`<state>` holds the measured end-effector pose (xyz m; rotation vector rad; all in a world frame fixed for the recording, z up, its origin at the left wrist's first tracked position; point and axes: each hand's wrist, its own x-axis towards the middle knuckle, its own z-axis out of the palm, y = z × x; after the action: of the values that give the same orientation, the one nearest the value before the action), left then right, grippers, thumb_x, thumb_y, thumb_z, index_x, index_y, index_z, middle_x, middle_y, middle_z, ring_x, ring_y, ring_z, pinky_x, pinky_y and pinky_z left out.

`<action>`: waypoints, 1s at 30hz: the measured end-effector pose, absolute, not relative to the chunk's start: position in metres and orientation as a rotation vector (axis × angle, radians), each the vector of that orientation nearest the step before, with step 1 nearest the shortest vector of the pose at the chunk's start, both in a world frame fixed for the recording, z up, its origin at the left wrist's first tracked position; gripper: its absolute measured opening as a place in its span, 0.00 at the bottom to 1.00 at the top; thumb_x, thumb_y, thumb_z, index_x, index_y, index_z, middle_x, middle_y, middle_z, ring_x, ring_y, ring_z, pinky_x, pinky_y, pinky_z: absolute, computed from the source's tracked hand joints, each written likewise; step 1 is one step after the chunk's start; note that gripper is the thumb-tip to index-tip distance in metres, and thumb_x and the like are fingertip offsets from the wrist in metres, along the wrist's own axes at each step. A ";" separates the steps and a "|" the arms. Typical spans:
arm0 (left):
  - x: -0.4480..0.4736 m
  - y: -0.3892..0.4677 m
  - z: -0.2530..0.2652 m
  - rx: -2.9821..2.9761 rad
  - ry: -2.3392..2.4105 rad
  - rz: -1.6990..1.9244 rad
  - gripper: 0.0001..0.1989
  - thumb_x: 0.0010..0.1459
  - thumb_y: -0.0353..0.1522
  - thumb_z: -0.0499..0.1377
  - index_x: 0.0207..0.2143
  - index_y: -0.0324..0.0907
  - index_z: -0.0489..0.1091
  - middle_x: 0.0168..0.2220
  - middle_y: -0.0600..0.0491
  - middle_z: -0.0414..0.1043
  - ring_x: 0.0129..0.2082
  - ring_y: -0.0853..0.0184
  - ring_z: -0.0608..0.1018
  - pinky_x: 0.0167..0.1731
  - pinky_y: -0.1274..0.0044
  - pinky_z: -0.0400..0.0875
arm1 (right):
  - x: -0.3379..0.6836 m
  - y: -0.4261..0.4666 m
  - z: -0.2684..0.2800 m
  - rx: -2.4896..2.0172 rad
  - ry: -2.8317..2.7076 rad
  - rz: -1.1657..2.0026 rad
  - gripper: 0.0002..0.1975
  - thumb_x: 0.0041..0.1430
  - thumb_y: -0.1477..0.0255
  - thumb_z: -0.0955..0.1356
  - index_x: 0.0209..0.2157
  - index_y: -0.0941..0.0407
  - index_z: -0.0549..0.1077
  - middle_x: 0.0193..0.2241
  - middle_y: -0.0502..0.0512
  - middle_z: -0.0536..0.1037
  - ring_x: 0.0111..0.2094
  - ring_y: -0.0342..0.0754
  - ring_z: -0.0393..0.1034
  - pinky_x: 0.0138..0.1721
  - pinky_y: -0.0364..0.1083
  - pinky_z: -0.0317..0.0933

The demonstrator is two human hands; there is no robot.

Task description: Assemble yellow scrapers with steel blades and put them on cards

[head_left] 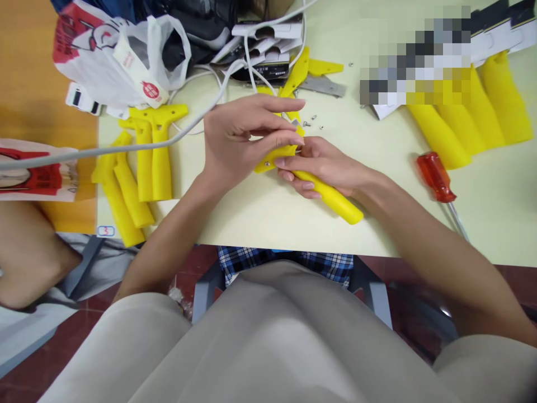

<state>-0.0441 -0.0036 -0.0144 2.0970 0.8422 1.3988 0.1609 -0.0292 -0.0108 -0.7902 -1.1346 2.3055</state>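
A yellow plastic scraper handle [331, 198] with a wide head lies tilted in my right hand [327, 165], whose fingers wrap round it just below the head. A small screw shows in one corner of the head. Over the other end of that head, my left hand [247, 134] has its thumb and a finger brought together; whatever is between the tips is too small to make out. Several loose screws [308, 123] lie on the table just beyond my hands. Behind them are another yellow handle [297, 73] and a flat grey metal blade [322, 85].
Several yellow handles [161, 162] lie at the left. A red screwdriver [434, 176] and more yellow handles [505, 106] with black-and-white boxes are at the right. A white cable [184, 131] crosses near my left wrist. A plastic bag [104, 61] stands behind; a person's arm [33, 254] is at the left.
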 end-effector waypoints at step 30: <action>-0.074 0.015 -0.016 2.108 0.554 1.091 0.19 0.71 0.43 0.71 0.61 0.51 0.82 0.62 0.48 0.83 0.62 0.53 0.84 0.60 0.55 0.88 | 0.163 -0.027 -0.012 -0.728 -1.176 2.274 0.22 0.70 0.61 0.79 0.35 0.60 0.69 0.25 0.47 0.68 0.19 0.35 0.58 0.15 0.36 0.57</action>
<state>-0.0740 0.0151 -0.0164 2.1082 0.5537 1.0912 0.1631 -0.0274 -0.0123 -0.7281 -1.1756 2.2740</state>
